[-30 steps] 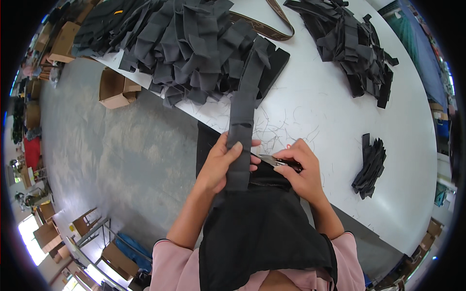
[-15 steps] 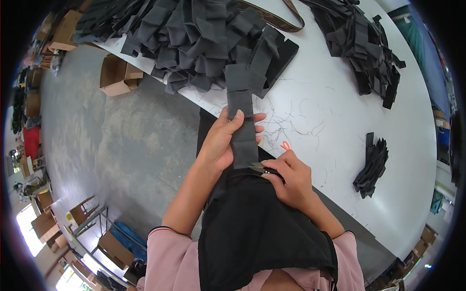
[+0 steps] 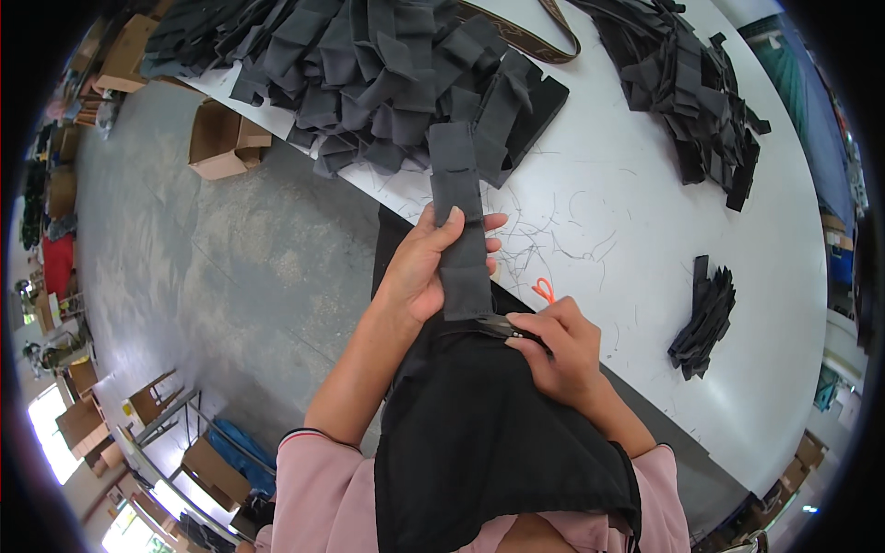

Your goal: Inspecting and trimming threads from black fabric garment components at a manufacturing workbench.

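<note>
My left hand [image 3: 431, 256] is closed on a strip of dark grey fabric [image 3: 464, 244], the thumb on top and the fingertips coming out past its right edge. The strip runs from the heap of grey fabric pieces [image 3: 369, 83] down toward my black apron [image 3: 507, 433]. In my right hand [image 3: 564, 348] is a pair of small thread snips [image 3: 499, 326], their blades pointing left at the strip's lower edge. An orange loop [image 3: 544, 290] shows just above that hand; whether it belongs to the snips I cannot tell.
Loose thread ends [image 3: 544, 235] lie scattered over the white table [image 3: 636, 295]. On it are a second dark fabric pile [image 3: 682, 101], a small bundle [image 3: 703, 323] and a brown patterned strap [image 3: 553, 37]. A cardboard box [image 3: 221, 143] stands on the floor to the left.
My right hand and the snips have shifted slightly right and down, a little away from the strip. My left hand has stayed in place on the fabric.
</note>
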{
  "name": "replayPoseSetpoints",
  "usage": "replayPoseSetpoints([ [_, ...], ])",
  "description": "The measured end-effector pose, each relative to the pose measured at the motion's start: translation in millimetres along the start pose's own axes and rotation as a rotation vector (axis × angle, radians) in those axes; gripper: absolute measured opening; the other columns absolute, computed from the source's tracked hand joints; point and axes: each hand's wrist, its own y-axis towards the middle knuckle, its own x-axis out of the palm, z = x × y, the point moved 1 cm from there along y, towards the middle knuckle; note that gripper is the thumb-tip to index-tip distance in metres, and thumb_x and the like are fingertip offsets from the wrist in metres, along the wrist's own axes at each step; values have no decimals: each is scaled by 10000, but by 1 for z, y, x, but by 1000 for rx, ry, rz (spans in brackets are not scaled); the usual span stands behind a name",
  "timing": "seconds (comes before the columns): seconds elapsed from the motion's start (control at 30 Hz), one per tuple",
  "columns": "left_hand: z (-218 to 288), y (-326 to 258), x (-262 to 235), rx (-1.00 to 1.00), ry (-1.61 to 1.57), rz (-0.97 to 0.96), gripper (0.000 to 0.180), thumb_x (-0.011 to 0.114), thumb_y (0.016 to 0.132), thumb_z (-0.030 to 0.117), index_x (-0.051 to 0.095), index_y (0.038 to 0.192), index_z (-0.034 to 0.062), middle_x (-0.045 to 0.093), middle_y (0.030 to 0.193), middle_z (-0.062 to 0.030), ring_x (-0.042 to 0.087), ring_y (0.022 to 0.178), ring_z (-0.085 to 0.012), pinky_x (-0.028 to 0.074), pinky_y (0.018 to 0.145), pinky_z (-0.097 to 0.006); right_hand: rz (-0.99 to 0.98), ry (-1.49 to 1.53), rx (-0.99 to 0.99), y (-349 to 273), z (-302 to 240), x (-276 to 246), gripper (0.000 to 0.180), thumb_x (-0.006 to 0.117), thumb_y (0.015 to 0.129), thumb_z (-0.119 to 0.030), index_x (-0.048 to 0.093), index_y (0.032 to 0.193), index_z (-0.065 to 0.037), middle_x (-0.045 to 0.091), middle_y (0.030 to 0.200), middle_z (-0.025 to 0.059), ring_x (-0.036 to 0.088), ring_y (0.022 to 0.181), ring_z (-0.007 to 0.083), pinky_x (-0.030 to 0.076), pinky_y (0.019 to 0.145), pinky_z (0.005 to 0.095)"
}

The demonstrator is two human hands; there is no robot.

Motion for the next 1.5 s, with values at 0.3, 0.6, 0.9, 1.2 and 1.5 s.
replayPoseSetpoints([
  [0.3,-4,0,6,22,36,-2,347,515,941,225,383,1223,72,561,1161,-194,597,893,-212,555,690,-354,-161,-46,-55,17,-7,5,274,738,643,-76,618,890,-81,485,762,49,516,576,205,403,495,305],
  [0.6,-5,-3,5,-36,87,-51,350,502,947,230,379,1228,63,556,1168,-202,612,887,-211,564,698,-343,-333,-94,-181,32,-2,-1,280,739,654,-109,600,897,-100,488,818,40,525,588,202,412,502,316],
  [0.9,-11,-5,7,-129,66,-74,334,486,953,219,384,1230,61,560,1168,-194,620,906,-209,564,745,-360,-441,-105,-264,38,-1,-6,208,717,691,-127,609,868,-106,479,779,29,536,590,197,403,489,325],
  [1.2,-9,-3,8,-126,95,-83,337,475,958,223,377,1246,78,552,1175,-198,612,885,-210,568,718,-355,-371,37,-78,32,0,-11,242,741,678,-123,629,892,-128,531,835,24,579,652,200,440,522,312],
  [1.5,-2,-7,5,-58,125,-88,373,483,954,250,386,1269,76,539,1209,-195,617,935,-237,562,744,-366,-424,288,88,30,12,-29,319,738,670,-100,630,970,-112,505,831,55,522,665,211,414,542,301],
])
